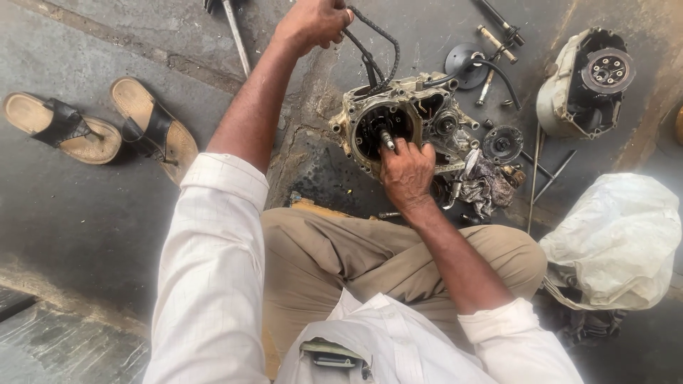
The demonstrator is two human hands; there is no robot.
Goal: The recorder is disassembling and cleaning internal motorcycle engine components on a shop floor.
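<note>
A dirty metal engine case (356, 117) lies on the concrete floor in front of my knees, its round opening facing up. My right hand (407, 173) rests on the case's near edge, fingers closed around a steel shaft (386, 139) that stands in the opening. My left hand (315, 21) is raised beyond the case, shut on a black chain (380, 37) that loops down into the top of the case.
A second engine cover (587, 82) lies at the far right beside a black round part (462, 62), a gear (502, 143), rods and a greasy rag (487, 186). A white sack (617, 238) sits at my right. Two sandals (107, 128) lie at left.
</note>
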